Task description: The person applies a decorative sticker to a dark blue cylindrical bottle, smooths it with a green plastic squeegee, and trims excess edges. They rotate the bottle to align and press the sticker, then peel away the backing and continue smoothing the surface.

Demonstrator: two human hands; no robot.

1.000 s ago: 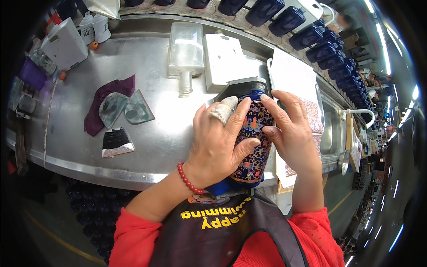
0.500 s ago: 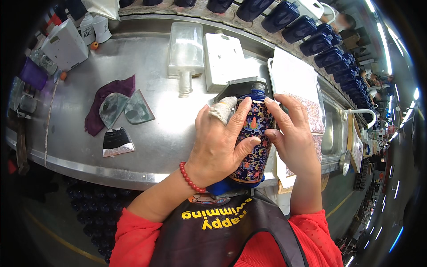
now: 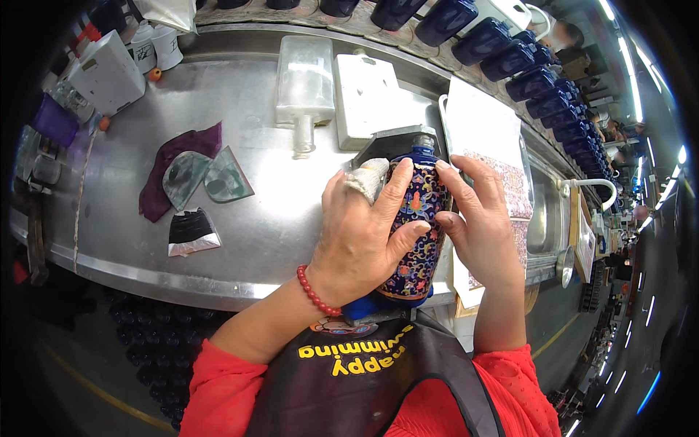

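Observation:
A dark blue glass bottle (image 3: 416, 251) with a colourful floral pattern lies neck away from me on a stand with a grey angled plate (image 3: 386, 136). My left hand (image 3: 357, 229) is over its left side, index finger near the shoulder and thumb on the patterned front. A whitish cloth (image 3: 368, 178) is tucked in that hand's curled fingers. On the right edge, my right hand (image 3: 477, 226) rests its fingertips by the shoulder and its thumb lower down. Both hands steady the bottle between them. Its underside is hidden.
Left on the metal table (image 3: 269, 211) lie a purple cloth (image 3: 155, 193), greenish flat pads (image 3: 227, 178) and a black-and-silver piece (image 3: 193, 231). Beyond are a clear bottle (image 3: 304, 80) and a white block (image 3: 364, 95). Patterned sheets (image 3: 484, 127) lie right, near a sink (image 3: 540, 218). Blue bottles (image 3: 445, 22) line a conveyor.
The row of blue bottles on the conveyor has shifted to the left. My hands have barely moved and stay on the patterned bottle.

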